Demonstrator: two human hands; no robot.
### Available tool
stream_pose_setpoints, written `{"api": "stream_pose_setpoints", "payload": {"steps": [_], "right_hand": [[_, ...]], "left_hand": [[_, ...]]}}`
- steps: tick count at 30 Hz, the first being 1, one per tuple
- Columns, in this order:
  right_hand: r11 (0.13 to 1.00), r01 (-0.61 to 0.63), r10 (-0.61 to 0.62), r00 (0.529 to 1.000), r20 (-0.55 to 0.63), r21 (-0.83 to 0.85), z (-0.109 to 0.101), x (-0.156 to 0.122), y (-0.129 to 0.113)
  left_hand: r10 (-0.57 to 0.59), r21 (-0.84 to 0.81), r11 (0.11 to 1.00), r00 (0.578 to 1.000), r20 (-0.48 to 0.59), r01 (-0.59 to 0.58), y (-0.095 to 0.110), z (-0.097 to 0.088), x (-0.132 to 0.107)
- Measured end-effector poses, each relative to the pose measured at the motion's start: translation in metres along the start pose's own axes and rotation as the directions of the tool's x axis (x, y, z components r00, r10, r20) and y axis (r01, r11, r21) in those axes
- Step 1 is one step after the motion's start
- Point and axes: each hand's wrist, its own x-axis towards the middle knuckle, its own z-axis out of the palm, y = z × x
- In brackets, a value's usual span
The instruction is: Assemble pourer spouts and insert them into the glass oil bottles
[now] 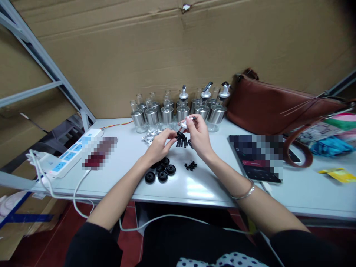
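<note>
My left hand pinches a black ribbed stopper between thumb and fingertips. Close beside it, my right hand is closed on a silvery-white pourer spout with a dark tip. The two parts are very near each other; whether they touch is hard to tell. Beneath the hands lie several black strip-like levers. Black round stoppers rest in a group below my left hand, and small black caps sit to their right. More silvery spout parts are partly hidden behind my left hand.
Several steel-sleeved glass bottles stand at the back, three topped with pourers. At right are a brown handbag, a tablet and a yellow packet. A power strip and a blurred-out phone lie left.
</note>
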Motion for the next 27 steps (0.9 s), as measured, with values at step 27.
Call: {"api": "stream_pose_setpoints", "payload": {"steps": [27], "right_hand": [[1.000, -0.002, 0.002, 0.999, -0.033, 0.004, 0.0001, 0.0000, -0.0070]], "left_hand": [[-0.020, 0.010, 1.000, 0.998, -0.060, 0.021, -0.0004, -0.0023, 0.0024]]}}
